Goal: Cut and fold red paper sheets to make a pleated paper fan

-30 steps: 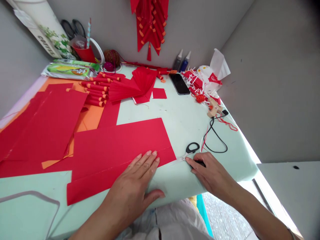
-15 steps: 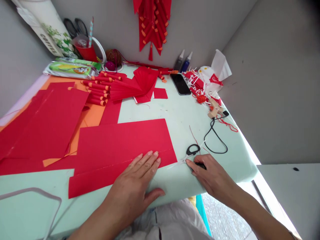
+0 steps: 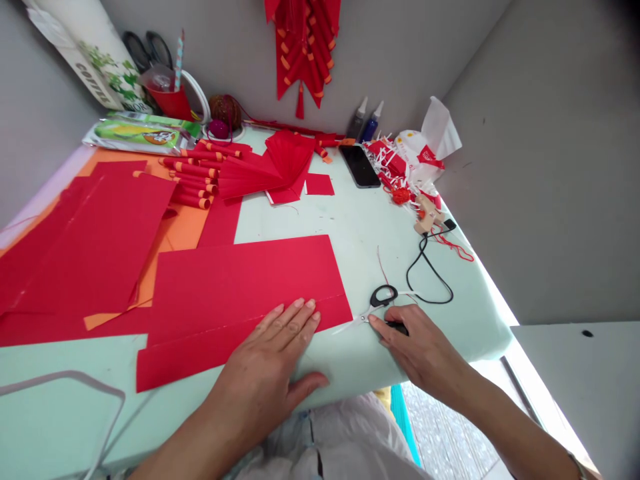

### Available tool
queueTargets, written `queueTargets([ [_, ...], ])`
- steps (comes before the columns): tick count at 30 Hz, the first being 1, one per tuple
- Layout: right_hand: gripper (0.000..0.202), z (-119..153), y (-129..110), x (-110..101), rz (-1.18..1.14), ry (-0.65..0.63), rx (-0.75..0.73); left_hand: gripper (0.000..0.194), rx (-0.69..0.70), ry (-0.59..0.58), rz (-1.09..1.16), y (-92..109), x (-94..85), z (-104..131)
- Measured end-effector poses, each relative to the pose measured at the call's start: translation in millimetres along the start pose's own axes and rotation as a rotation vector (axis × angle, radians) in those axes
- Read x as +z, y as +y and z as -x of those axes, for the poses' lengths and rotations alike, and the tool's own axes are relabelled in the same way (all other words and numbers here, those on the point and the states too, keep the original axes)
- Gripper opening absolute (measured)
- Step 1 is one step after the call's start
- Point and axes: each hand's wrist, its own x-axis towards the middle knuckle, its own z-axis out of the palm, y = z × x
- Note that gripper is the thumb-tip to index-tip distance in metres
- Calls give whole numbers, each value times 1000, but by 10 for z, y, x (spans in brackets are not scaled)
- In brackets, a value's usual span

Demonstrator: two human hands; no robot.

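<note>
A red sheet of paper (image 3: 240, 280) with a pale crease along its near part lies at the table's front. My left hand (image 3: 280, 353) rests flat on it, fingers stretched out and thumb apart over the table edge. Just right of the sheet, my right hand (image 3: 413, 340) has its fingers closed on one black handle of a pair of scissors (image 3: 364, 319). The scissors' other handle loop stands free, and the blades point left beside the sheet's lower right corner. The palm hides part of the gripped handle.
More red sheets (image 3: 95, 247) lie at left over orange paper (image 3: 185, 233). Behind are red paper rolls (image 3: 193, 180), a red folded fan (image 3: 270, 170) and a phone (image 3: 360, 165). At right lies a black cord (image 3: 435, 277). A white bent frame (image 3: 75, 377) stands front left.
The view has shifted slightly. Both hands stay nearly in place. A thin white strip beside the scissors has swung to lie more level.
</note>
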Motion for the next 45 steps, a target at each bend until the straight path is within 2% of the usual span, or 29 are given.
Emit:
queueTargets([
  [14, 43, 40, -89, 98, 41, 1, -44, 65, 7, 2, -22, -5, 35, 13],
  [33, 42, 110, -166, 181, 55, 13, 9, 63, -15, 8, 38, -5, 34, 23],
  [40, 41, 173, -240, 141, -10, -35, 58, 64, -13, -1, 7, -8, 40, 25],
  [45, 41, 114, -215, 81, -86, -21, 68, 66, -25, -22, 16, 11, 27, 15],
])
